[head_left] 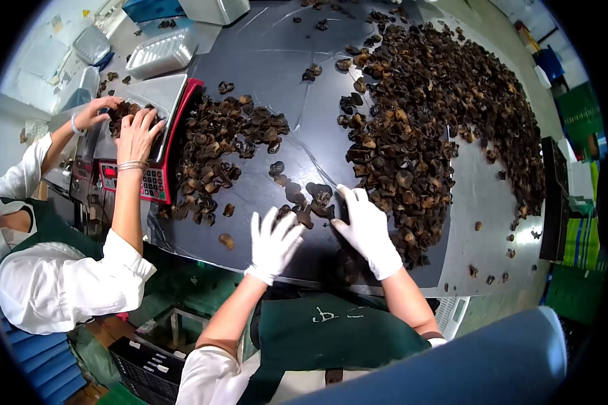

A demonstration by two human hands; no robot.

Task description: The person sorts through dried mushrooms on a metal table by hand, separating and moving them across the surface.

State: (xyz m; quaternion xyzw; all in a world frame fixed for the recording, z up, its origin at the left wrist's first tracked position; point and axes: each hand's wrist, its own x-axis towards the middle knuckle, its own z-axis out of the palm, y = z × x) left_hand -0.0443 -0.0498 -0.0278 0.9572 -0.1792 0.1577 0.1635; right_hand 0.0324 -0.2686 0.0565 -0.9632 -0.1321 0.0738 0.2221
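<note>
Both of my hands wear white gloves over the dark tabletop (250,47). My left hand (275,244) is open, its fingers spread beside a few dark dried mushroom-like pieces (305,202). On the other side of those pieces, my right hand (366,226) is open too, thumb and index finger apart, near the edge of a large pile of the same brown-black pieces (412,135). A smaller pile (213,145) lies further left, with one lighter brown piece (227,241) near the table's front edge.
At the left, a co-worker's hands (136,138) hold pieces over a red scale (157,181). Clear plastic trays (161,54) and a blue box (152,9) stand behind it. A black crate (145,368) is below the table; a dark crate (554,199) stands at the right.
</note>
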